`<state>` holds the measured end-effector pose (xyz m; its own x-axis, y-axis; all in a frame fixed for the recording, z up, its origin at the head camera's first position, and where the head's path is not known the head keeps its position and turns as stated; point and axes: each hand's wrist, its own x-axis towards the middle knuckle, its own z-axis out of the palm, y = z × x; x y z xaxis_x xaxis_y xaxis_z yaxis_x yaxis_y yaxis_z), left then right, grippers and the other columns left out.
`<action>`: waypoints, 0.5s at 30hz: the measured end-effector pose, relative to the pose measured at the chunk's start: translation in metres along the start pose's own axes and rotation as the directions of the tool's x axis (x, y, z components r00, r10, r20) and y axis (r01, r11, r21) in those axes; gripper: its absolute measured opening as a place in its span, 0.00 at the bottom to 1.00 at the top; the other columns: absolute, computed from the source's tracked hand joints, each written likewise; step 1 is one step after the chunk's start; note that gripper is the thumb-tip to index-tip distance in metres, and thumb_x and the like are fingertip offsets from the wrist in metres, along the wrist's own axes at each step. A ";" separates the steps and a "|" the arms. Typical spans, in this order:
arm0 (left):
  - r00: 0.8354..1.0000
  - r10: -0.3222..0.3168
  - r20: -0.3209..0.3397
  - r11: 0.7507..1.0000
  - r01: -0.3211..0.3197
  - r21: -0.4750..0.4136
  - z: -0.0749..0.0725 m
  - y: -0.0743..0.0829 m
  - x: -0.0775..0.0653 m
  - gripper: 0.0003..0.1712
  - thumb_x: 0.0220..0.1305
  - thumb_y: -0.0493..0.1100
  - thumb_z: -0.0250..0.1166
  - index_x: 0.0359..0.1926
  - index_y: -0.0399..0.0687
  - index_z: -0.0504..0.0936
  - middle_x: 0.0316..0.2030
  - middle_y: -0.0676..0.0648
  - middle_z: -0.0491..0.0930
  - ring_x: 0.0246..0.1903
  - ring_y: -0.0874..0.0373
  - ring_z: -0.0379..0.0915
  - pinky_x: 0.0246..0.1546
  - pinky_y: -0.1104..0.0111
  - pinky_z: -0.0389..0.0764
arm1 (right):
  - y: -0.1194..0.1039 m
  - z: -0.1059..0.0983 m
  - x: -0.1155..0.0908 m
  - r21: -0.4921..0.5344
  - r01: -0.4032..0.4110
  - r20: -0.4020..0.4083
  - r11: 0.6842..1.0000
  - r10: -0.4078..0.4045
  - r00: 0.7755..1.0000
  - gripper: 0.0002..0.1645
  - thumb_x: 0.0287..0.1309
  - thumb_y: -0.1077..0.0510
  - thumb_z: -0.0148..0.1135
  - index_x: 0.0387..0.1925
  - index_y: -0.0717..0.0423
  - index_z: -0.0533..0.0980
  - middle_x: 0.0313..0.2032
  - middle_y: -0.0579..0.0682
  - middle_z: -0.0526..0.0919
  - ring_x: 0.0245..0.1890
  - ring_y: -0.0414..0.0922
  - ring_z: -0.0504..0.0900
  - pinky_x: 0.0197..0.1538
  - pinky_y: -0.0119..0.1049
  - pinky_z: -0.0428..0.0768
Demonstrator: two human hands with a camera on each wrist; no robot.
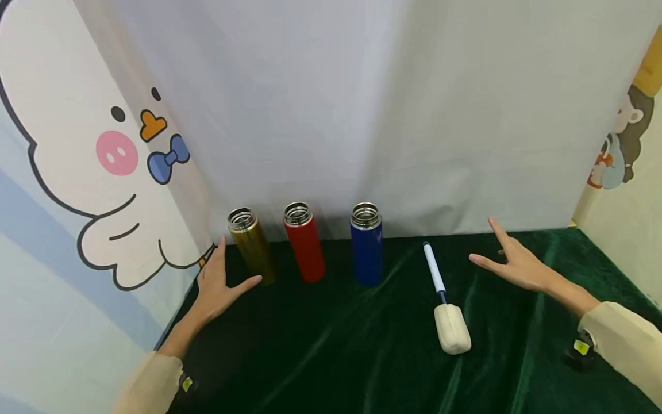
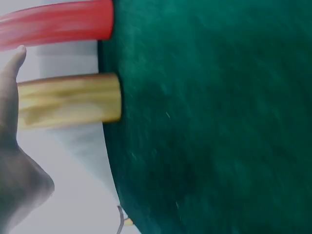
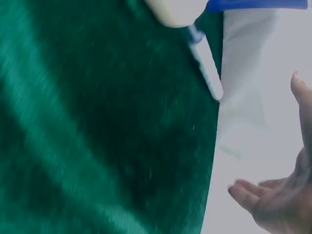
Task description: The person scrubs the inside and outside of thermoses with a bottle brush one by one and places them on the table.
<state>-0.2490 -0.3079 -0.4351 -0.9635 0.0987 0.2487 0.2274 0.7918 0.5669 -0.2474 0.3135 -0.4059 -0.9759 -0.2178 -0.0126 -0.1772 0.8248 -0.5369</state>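
Beside the gold bottle (image 1: 257, 251), the left hand (image 1: 214, 296) is held with thumb and fingers extended and spread; whether the bottle is touched by the thumb cannot be told. To the right of it, the red bottle (image 1: 306, 248) and the blue bottle (image 1: 367, 253) are stood upright on the green cloth (image 1: 315, 356). The brush (image 1: 452, 329) is laid between the blue bottle and the right hand (image 1: 522, 270), whose thumb and fingers are likewise outstretched, with nothing gripped.

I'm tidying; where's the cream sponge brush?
The brush lies right of centre in the head view, on green velvety cloth between the blue cylindrical bottle and right hand.
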 end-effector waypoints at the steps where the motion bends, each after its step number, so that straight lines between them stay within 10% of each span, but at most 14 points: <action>1: 1.000 -0.023 0.019 0.998 0.024 -0.059 0.002 0.002 0.002 0.68 0.62 0.61 0.69 0.81 0.61 0.24 0.82 0.36 0.35 0.80 0.32 0.34 0.72 0.28 0.42 | -0.002 0.003 0.002 0.034 -0.002 0.022 0.999 0.002 1.000 0.61 0.71 0.34 0.54 0.81 0.54 0.27 0.74 0.79 0.53 0.63 0.74 0.72 0.57 0.70 0.75; 6: 0.995 -0.076 0.057 0.952 0.090 -0.294 0.010 0.007 0.014 0.67 0.66 0.51 0.68 0.79 0.65 0.19 0.81 0.32 0.38 0.78 0.29 0.42 0.72 0.33 0.55 | -0.009 0.020 0.018 0.260 -0.094 0.226 0.961 0.034 0.974 0.57 0.73 0.37 0.54 0.81 0.58 0.33 0.58 0.74 0.75 0.43 0.52 0.86 0.43 0.47 0.88; 15: 0.990 -0.140 -0.018 0.894 0.119 -0.433 0.035 0.013 0.036 0.58 0.71 0.46 0.65 0.81 0.64 0.28 0.76 0.30 0.51 0.73 0.28 0.56 0.72 0.37 0.63 | -0.014 0.042 0.034 0.379 -0.169 0.356 0.910 0.025 0.934 0.52 0.73 0.47 0.59 0.78 0.70 0.42 0.46 0.63 0.84 0.38 0.46 0.86 0.41 0.44 0.89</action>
<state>-0.2857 -0.2732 -0.4458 -0.9832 -0.0241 0.1808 0.1498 0.4586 0.8759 -0.2722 0.2723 -0.4346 -0.8706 -0.3686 -0.3258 0.0521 0.5893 -0.8062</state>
